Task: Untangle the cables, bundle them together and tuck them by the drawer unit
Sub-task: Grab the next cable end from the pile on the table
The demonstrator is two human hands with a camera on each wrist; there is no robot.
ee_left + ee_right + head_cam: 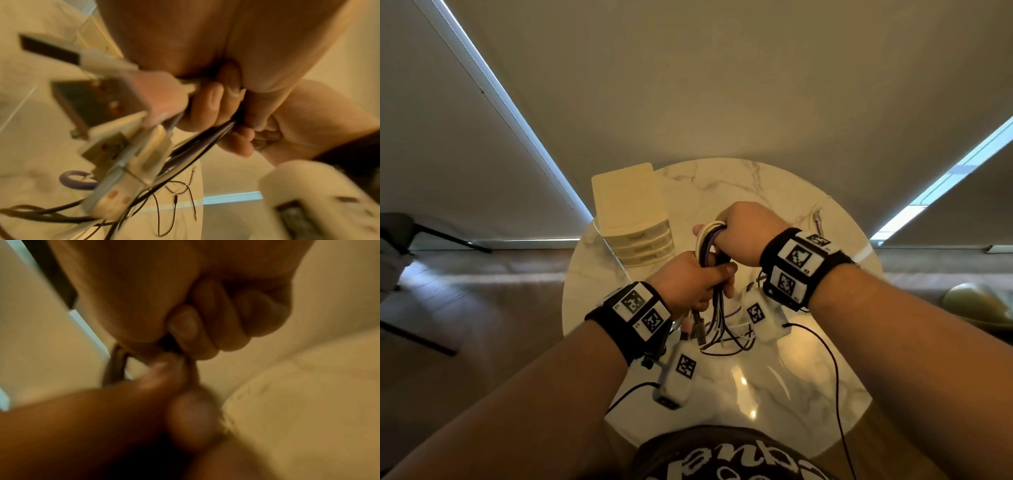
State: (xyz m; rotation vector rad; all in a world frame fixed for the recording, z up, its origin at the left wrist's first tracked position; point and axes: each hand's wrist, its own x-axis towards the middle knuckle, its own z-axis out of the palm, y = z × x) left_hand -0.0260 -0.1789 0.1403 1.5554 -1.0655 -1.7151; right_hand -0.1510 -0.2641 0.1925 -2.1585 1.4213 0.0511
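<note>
Cables [710, 246] are held gathered above the table [774, 377], gripped by the left hand [688, 282] and right hand [744, 236], near the drawer unit [628, 205]. Loose ends [726, 337] should be drawn in evenly before bundling.

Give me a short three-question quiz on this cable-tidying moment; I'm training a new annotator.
1. True or false: the cable bundle is held by both hands.
2. The drawer unit stands on the table: A) to the person's left of the hands, B) to their right.
3. Fill in: the loose plug ends hang below the ___ hand.

Key: 1 true: left hand and right hand both grip it. 2 A. 3 left.
</note>
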